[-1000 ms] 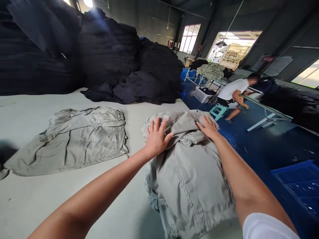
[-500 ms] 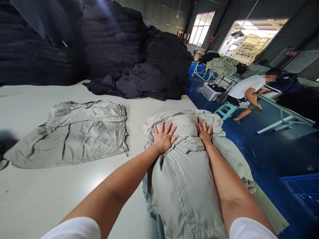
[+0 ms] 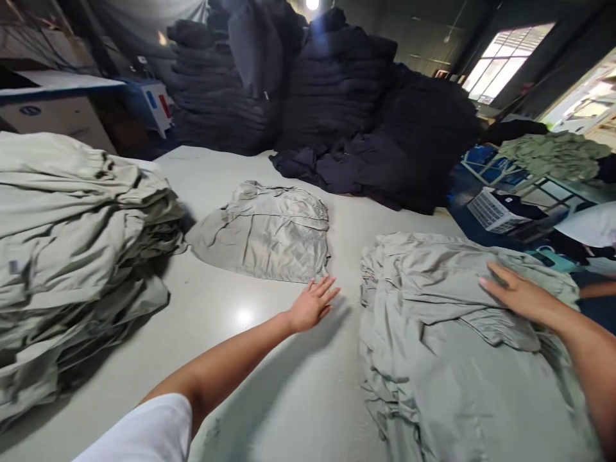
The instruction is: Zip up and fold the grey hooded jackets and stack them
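Observation:
My left hand (image 3: 312, 306) is over the white table, fingers spread and holding nothing, just below the near edge of a single grey-green garment (image 3: 269, 240) that lies flat. At the right, a pile of grey-green garments (image 3: 447, 359) bears a folded, wrinkled piece on top. My right hand (image 3: 514, 292) is at the upper right part of this pile, fingers apart and slightly blurred, with no cloth gripped. Whether it touches the cloth I cannot tell.
A tall heap of grey-green garments (image 3: 72, 256) fills the left side of the table (image 3: 216, 340). Dark stacked clothes (image 3: 332, 83) stand along the back. A white crate (image 3: 498, 210) and part of a person in a white shirt (image 3: 590, 224) are at the right.
The view has swung left, bringing the left heap into sight. My left hand has left the right-hand pile and moved left over the table. My right hand has shifted toward the pile's right side.

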The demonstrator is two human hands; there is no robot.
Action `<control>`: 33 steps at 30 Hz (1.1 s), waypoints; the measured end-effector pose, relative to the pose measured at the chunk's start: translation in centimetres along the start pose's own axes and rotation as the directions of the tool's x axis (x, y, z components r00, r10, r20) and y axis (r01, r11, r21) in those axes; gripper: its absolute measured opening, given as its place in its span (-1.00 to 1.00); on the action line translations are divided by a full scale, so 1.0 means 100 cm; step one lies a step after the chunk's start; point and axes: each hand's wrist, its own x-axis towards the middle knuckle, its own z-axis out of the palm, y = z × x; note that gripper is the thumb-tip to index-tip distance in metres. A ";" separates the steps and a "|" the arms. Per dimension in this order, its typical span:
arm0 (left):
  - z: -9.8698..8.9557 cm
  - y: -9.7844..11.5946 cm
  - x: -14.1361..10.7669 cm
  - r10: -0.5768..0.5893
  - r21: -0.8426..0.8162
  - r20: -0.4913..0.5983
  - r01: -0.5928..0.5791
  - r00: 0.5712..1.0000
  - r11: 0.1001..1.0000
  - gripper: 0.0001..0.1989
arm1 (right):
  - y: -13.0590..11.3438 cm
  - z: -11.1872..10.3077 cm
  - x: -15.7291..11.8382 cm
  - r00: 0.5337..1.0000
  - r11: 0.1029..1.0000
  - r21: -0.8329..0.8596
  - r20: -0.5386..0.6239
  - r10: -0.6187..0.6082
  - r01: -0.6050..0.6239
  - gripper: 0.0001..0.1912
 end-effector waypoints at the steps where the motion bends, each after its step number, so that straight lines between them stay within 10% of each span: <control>1: -0.004 -0.025 -0.021 -0.071 0.000 -0.003 0.071 0.997 0.997 -0.41 | -0.027 0.008 0.009 0.997 0.999 -0.033 0.067 0.037 -0.034 -0.11; 5: -0.030 -0.123 -0.098 -0.324 0.040 -0.045 0.326 0.945 0.945 -0.43 | -0.172 0.076 0.035 0.948 0.982 -0.144 0.309 -0.073 0.123 -0.16; 9: -0.060 -0.206 -0.159 -0.519 0.096 -0.133 0.532 0.844 0.841 -0.43 | -0.310 0.186 0.023 0.780 0.944 -0.164 0.612 -0.131 0.287 -0.31; 13: -0.081 -0.262 -0.190 -0.586 0.111 -0.233 0.620 0.776 0.777 -0.42 | -0.384 0.294 -0.014 0.729 0.962 -0.247 0.679 0.083 0.120 -0.18; 20: -0.096 -0.311 -0.186 -0.555 0.095 -0.374 0.626 0.743 0.774 -0.54 | -0.378 0.385 -0.055 0.896 0.955 -0.146 0.333 0.295 -0.260 -0.28; 29: -0.106 -0.313 -0.179 -0.598 -0.047 -0.445 0.650 0.666 0.758 -0.82 | -0.362 0.385 -0.055 0.985 0.961 0.220 0.006 0.170 -0.167 -0.70; 33: -0.145 -0.299 -0.161 -0.618 -0.110 -0.465 0.651 0.634 0.751 -0.88 | -0.375 0.354 -0.023 0.980 0.939 0.297 -0.040 0.196 -0.176 -0.69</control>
